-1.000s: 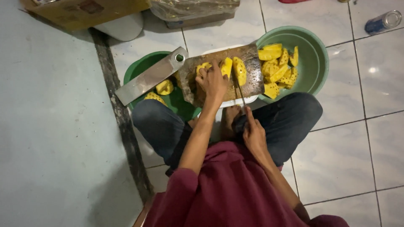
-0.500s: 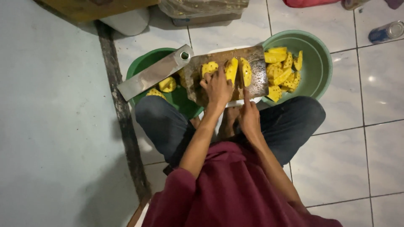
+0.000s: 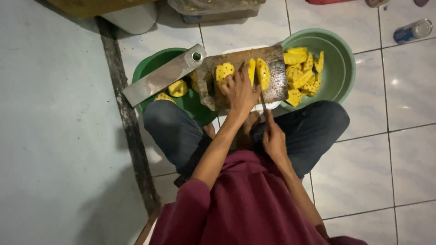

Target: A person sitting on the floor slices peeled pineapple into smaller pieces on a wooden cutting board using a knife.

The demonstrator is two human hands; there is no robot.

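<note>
- Seated cross-legged on a tiled floor, you work over a worn cutting board (image 3: 277, 86) that rests across your knees and on the rims of two basins.
- Your left hand (image 3: 240, 90) lies palm-down on the board, fingers spread and pressing on a peeled yellow pineapple piece (image 3: 251, 72); it pins the fruit rather than closing around it.
- Your right hand (image 3: 274, 138) sits close to your lap, fingers clenched round the handle of a slim knife (image 3: 263, 100) whose blade reaches up toward the fruit beside the left hand.
- The pineapple on the board shows as several pieces: a round pitted piece (image 3: 224, 72) at the left and a long wedge (image 3: 263, 73) at the right, just beside your fingers.
- The flesh looks wet and soft, so judge it slippery and easy to bruise. It is best held flat from above on its broad face, fingertips kept back from the blade's line.
- The pale green basin (image 3: 338, 59) on the right holds a heap of cut wedges (image 3: 302, 72), which look light and liable to slide against each other.
- The dark green basin (image 3: 152, 68) on the left holds a few yellow chunks (image 3: 177, 88), with a broad steel cleaver (image 3: 161, 77) lying across its rim, apart from both hands.
- A drinks can (image 3: 412, 31) lies on the tiles at upper right, well apart from the work.
</note>
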